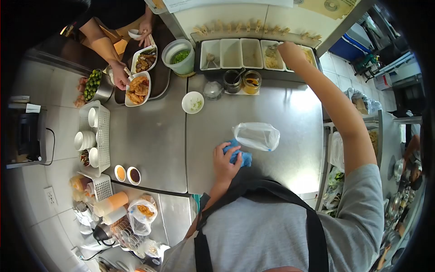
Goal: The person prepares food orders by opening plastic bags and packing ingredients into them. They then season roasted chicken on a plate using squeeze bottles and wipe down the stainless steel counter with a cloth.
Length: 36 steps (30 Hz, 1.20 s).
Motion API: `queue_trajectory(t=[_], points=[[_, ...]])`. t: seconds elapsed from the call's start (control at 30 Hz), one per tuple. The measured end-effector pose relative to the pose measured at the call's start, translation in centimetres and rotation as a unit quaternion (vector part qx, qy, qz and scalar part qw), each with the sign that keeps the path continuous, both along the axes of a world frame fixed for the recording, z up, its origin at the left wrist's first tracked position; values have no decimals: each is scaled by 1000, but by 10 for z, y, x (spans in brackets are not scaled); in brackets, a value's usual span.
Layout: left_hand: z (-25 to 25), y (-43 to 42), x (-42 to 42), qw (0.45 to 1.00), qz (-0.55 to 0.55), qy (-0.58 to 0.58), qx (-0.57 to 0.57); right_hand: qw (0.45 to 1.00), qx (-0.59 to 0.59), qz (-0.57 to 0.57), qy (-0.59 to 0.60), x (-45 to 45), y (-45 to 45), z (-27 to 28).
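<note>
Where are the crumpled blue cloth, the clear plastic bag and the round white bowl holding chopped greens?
Crumpled blue cloth (246, 159): head view, lower right part.
Clear plastic bag (257, 136): head view, middle.
Round white bowl (186, 100): head view, inner wall.

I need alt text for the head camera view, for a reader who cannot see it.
The person's left hand rests on a blue cloth on a metal counter, beside a clear plastic bag, while the right hand is over a row of white containers. At upper left, a co-worker's hand touches a food-filled white dish.
</note>
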<state>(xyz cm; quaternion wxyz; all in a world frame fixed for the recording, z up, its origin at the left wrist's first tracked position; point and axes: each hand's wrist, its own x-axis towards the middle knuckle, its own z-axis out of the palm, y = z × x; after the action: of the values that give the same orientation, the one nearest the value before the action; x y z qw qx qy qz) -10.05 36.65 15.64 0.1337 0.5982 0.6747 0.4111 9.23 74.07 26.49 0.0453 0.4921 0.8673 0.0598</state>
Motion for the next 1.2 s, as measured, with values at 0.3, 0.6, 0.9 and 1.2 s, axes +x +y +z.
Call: queue_trajectory(t=[0.3, 0.6, 0.9, 1.2], points=[[1, 1, 0, 1000, 2, -3, 12, 999, 3, 9, 34, -2, 30, -12], [0, 1, 1, 1000, 2, -12, 2, 995, -9, 22, 94, 18, -20, -8], [0, -1, 0, 1000, 1, 1, 0, 900, 98, -93, 414, 28, -92, -53], [0, 1, 1, 1000, -1, 11, 5, 895, 100, -120, 418, 28, -102, -71]])
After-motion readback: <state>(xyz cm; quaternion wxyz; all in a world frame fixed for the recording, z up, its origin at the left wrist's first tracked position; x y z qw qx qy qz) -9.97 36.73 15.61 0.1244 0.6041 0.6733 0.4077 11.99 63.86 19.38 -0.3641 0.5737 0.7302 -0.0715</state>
